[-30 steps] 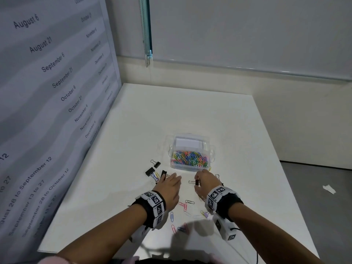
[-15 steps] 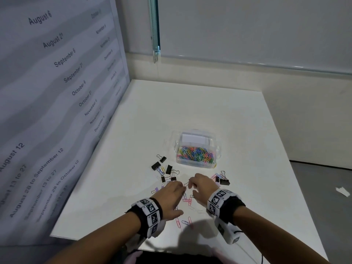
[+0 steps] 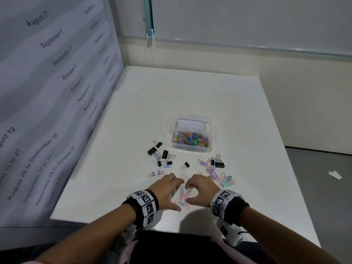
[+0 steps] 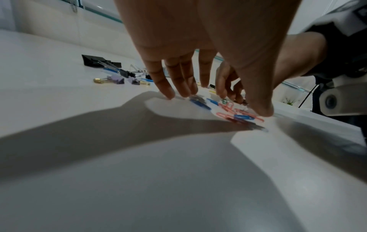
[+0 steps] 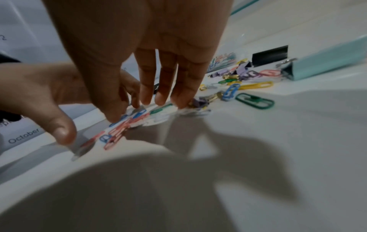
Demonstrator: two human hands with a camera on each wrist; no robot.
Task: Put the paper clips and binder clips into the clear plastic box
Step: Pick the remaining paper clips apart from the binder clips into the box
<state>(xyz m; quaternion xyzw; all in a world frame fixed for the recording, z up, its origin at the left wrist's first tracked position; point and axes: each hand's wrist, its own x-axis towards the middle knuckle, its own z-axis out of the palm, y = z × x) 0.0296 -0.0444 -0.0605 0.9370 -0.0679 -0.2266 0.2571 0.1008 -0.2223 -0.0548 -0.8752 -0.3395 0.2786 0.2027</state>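
Paper clips [image 3: 183, 199], pink and blue, lie between left hand [image 3: 165, 191] and right hand [image 3: 202, 192], fingers spread.

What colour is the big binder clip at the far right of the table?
Pale mint green binder clip, clearest in the right wrist view.

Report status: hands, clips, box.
Left hand and right hand open, fingertips down around a paper clip cluster. Clear plastic box open, part-filled. Binder clips loose on table; nothing blocking.
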